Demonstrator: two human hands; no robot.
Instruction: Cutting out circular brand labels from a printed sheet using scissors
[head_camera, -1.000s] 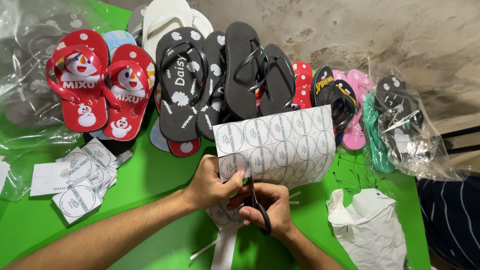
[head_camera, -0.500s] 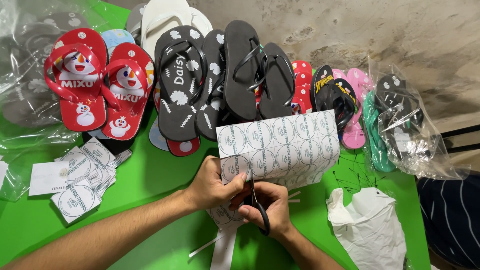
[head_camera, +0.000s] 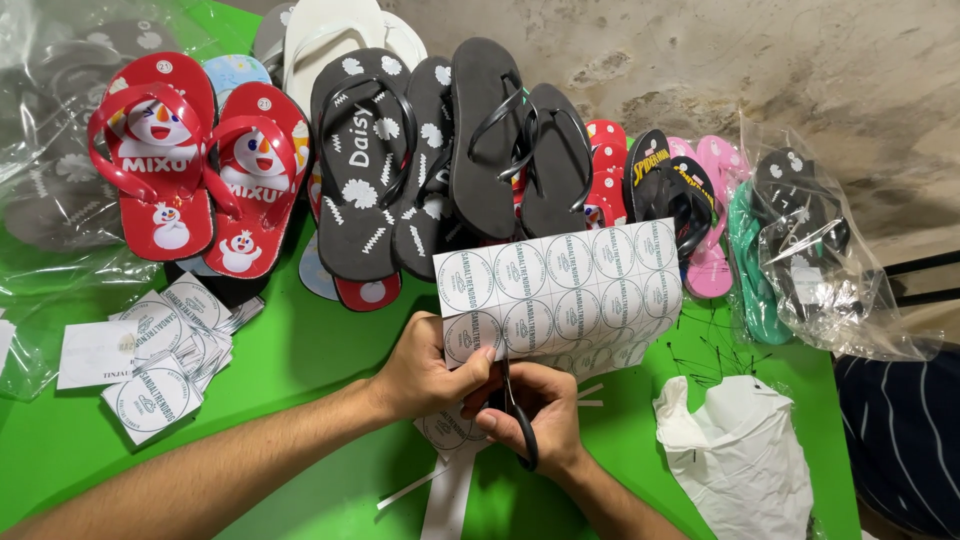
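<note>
On the green table (head_camera: 300, 370), below the row of flip-flops (head_camera: 480, 150), the label sheet (head_camera: 570, 290) is held up at its lower left edge, pinched by the left hand (head_camera: 425, 375). The right hand (head_camera: 535, 415) grips the scissors (head_camera: 515, 415), blades now entering the sheet; position barely differs from earlier, so cutting continues.

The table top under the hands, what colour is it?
Bright green table top, seen in the head view.

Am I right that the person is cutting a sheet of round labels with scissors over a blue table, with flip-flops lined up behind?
Not quite: the table is bright green, not blue, as the head view shows. The rest stands. The left hand holds the sheet of round labels, the right hand works the black-handled scissors on it, and the flip-flops are lined up behind.
</note>
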